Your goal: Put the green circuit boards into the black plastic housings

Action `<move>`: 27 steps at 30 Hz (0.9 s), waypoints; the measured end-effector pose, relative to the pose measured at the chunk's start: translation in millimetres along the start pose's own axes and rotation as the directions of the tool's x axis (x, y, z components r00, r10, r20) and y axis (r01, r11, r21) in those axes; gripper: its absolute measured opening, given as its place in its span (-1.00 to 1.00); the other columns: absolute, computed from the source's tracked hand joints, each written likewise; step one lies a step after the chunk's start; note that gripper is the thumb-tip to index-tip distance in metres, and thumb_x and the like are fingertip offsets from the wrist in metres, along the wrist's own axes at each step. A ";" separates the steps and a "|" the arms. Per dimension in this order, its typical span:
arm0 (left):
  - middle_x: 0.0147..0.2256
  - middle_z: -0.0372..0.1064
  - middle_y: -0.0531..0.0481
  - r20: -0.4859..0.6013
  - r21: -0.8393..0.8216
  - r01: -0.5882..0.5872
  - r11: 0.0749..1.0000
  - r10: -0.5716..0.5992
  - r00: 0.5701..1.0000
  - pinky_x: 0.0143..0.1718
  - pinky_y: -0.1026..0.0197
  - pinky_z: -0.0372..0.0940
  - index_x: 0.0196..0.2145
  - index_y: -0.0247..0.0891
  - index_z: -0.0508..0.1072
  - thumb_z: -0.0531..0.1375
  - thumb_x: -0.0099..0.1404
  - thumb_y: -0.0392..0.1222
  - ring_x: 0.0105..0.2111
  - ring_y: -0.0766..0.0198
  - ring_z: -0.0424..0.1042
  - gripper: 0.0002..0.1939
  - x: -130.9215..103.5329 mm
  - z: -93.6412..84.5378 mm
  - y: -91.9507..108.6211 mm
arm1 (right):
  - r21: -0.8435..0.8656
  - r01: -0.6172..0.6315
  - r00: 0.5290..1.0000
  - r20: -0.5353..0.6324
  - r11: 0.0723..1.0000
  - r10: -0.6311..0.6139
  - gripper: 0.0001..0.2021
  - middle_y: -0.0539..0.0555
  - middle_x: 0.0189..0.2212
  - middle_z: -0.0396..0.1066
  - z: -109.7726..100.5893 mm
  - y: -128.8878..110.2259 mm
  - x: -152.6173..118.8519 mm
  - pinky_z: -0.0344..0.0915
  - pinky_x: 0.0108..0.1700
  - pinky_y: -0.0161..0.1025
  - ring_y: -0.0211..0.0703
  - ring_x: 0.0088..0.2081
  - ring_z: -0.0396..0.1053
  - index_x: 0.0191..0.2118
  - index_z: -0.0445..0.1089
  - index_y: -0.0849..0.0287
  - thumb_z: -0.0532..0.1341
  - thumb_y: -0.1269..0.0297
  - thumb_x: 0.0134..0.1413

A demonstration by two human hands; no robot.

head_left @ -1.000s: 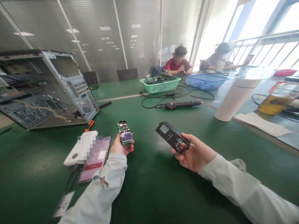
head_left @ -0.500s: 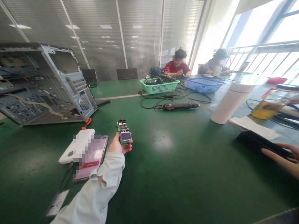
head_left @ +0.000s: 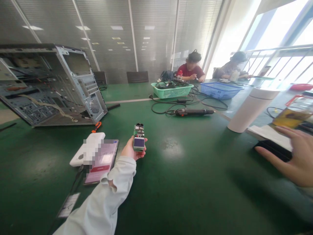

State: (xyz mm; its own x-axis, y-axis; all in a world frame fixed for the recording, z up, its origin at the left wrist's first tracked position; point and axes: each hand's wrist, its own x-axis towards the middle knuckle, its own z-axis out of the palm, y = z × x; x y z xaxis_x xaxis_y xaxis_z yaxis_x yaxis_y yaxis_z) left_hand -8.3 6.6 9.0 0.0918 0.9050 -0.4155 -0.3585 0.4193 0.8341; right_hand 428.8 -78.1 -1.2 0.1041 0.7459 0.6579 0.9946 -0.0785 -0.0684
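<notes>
A small green circuit board (head_left: pixel 139 142) with a little grey screen lies in my left hand (head_left: pixel 130 150), its fingers wrapped round the lower end. At the right edge my right hand (head_left: pixel 290 156) hovers with thumb and fingers spread, holding nothing. Beyond and partly behind it a black case (head_left: pixel 271 147) lies on the table, next to white paper (head_left: pixel 275 136). To the left of my left hand are a phone (head_left: pixel 104 163) with a lit pink screen and a white device (head_left: pixel 85 153).
An open computer case (head_left: pixel 83 98) stands at the left on the green table (head_left: pixel 176 195). A power screwdriver (head_left: pixel 194 112), green basket (head_left: pixel 172 92), blue basket (head_left: pixel 220 91) and pale bottle (head_left: pixel 251 109) are further back. Two people sit at the far end.
My right hand has come further into view, spread open and off the black case. The view has turned slightly left. The circuit board is more upright in my left hand.
</notes>
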 end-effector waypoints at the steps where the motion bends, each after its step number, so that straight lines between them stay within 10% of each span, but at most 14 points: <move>1: -0.73 0.28 -0.01 0.034 0.041 0.034 0.999 -0.036 0.999 -0.76 0.37 0.13 -0.35 -0.46 0.46 -0.22 0.34 -0.08 -0.79 0.37 0.25 -0.46 -0.8 1.8 0.0 | 0.083 0.085 0.996 -0.016 0.993 -0.084 -0.09 0.38 0.01 0.17 -3.2 -25.9 6.1 0.03 0.07 0.19 0.29 0.08 0.09 0.14 0.10 0.28 -0.18 -0.45 -0.06; 8: -0.77 0.29 -0.09 0.239 0.424 0.080 0.902 -0.197 0.951 -0.73 0.33 0.08 -0.47 -0.44 0.51 -0.08 0.25 0.10 -0.80 0.33 0.24 -0.43 -4.2 10.6 -11.0 | 0.690 0.209 0.938 0.059 0.693 -0.341 -0.54 0.17 0.05 0.18 12.3 -172.7 34.6 0.13 0.10 0.02 -0.01 0.09 0.12 0.09 0.13 0.15 0.02 -0.02 0.18; 14: -0.71 0.29 -0.01 0.252 0.674 -0.288 0.680 0.155 0.955 -0.60 0.26 0.13 -0.64 -0.34 0.45 0.07 0.08 0.18 -0.67 0.30 0.26 -0.50 -14.4 12.0 -16.6 | 0.875 -0.129 0.769 0.386 0.467 -0.509 -0.62 0.11 -0.18 0.38 32.6 -246.0 44.4 0.31 -0.12 -0.17 -0.12 -0.16 0.35 -0.06 0.33 0.23 -0.01 0.08 0.18; 19: -0.57 0.41 -0.03 0.301 0.827 -0.432 0.359 0.366 0.880 -0.53 0.24 0.13 -0.49 -0.31 0.52 0.12 0.06 0.18 -0.56 0.27 0.30 -0.55 -17.8 10.3 -19.3 | 0.788 -0.030 0.678 0.468 0.615 -0.566 -0.71 0.06 -0.35 0.41 37.8 -256.0 37.2 0.26 -0.27 -0.20 -0.15 -0.33 0.34 -0.23 0.43 0.22 0.04 0.17 0.18; 27: -0.36 0.49 -0.07 0.372 0.661 -0.592 0.462 0.483 0.793 -0.34 0.20 0.29 -0.31 -0.27 0.43 0.34 -0.11 0.02 -0.39 0.19 0.44 -0.57 -13.7 3.7 -21.3 | 0.924 -0.031 0.645 0.309 0.381 -0.699 -0.64 0.11 -0.27 0.32 47.5 -233.5 37.9 0.29 -0.32 -0.31 -0.18 -0.26 0.32 -0.09 0.35 0.28 0.21 0.13 0.05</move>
State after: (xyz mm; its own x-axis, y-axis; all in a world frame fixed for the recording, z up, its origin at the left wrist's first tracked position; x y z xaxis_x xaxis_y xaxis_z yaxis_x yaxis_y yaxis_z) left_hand 1.4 -14.4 -1.7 0.2458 0.9467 0.2083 0.3940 -0.2939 0.8709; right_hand 200.6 -0.1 4.2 -0.6275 0.7406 0.2402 0.3761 0.5584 -0.7394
